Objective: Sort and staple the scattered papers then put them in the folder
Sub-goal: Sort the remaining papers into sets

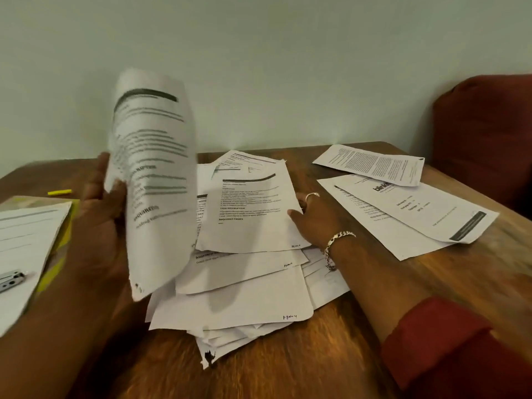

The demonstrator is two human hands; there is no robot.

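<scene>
Papers [244, 283] lie in a loose overlapping heap at the centre of the wooden counter [331, 355], several bearing handwritten page marks at a lower corner. Left hand [100, 214]: raised above the counter's left part, its grip grasping one printed sheet [155, 174], which stands nearly upright and curls, its text blurred. Right hand [312, 218]: lowered onto the heap, thumb on the right edge of the top sheet [250, 208] and fingers tucked beneath that edge, so the grip pinches this sheet; a ring shows on one finger, a chain bracelet [335, 246] on the wrist and a red sleeve [449, 341] on the forearm. Far right: three further sheets [403, 214], overlapping, apart from the heap. Near left edge: a yellow-green folder [62, 249] under a printed page [26, 240], with a metal stapler [11, 279] resting on that page. Beyond it, a small yellow object [59, 192] lies on bare wood. A red cushion [486, 133] stands at the right, against the pale wall.
</scene>
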